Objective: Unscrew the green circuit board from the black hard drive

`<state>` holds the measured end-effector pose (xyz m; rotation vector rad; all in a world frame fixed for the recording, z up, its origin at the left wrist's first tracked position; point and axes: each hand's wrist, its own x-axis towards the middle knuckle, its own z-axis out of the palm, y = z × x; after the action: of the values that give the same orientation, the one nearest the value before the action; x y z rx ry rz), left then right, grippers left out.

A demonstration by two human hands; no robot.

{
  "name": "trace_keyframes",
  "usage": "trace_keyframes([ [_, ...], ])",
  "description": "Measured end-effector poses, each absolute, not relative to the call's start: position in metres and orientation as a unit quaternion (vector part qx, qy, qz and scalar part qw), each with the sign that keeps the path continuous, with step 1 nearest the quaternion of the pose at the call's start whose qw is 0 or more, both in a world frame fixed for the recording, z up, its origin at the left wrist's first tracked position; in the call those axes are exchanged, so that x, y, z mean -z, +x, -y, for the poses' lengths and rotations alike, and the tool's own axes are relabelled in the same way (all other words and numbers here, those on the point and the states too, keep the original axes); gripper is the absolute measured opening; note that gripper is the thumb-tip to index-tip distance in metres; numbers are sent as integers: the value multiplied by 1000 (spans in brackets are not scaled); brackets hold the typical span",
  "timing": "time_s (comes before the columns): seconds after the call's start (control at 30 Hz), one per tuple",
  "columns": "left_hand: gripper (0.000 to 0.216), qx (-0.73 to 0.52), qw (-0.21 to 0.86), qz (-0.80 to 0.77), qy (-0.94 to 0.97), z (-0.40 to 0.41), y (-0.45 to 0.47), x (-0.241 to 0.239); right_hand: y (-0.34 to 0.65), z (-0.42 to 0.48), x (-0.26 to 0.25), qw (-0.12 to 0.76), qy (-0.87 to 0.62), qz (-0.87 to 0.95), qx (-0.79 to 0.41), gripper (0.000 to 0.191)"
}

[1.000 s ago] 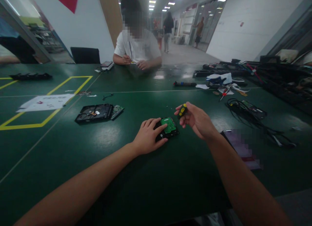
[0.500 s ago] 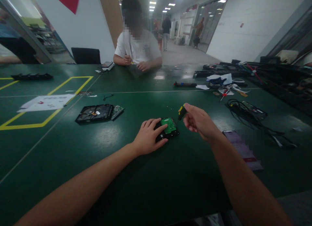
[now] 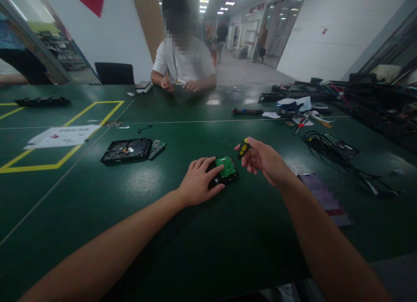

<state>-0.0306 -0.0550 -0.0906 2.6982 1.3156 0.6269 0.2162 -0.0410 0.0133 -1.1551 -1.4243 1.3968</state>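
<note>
The right hand holds the screwdriver by the right edge of the green-boarded drive, its fingers further round the handle than moments ago — apparently re-gripped for turning — while the left hand's spread fingers steady the drive on the desk.

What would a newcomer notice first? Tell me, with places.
Probably the green circuit board on the black drive, partly under the left hand. Next, the yellow-and-black screwdriver in the right hand, near the drive's right edge. Then the yellow lines on the table, at left.
</note>
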Motion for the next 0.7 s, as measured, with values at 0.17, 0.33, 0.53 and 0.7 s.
trace_keyframes([
  [0.17, 64, -200, 34, -426, 881, 55, -31, 90, 215, 38, -10, 406, -475, 568, -535, 55],
  [0.33, 65, -201, 39, -429, 880, 55, -31, 90, 216, 36, -6, 402, -476, 588, -517, 57],
  [0.53, 64, -199, 35, -429, 880, 55, -31, 90, 216, 37, -6, 419, -480, 608, -472, 54],
  [0.7, 64, -196, 29, -428, 882, 55, -30, 92, 213, 38, -4, 436, -470, 584, -498, 49],
])
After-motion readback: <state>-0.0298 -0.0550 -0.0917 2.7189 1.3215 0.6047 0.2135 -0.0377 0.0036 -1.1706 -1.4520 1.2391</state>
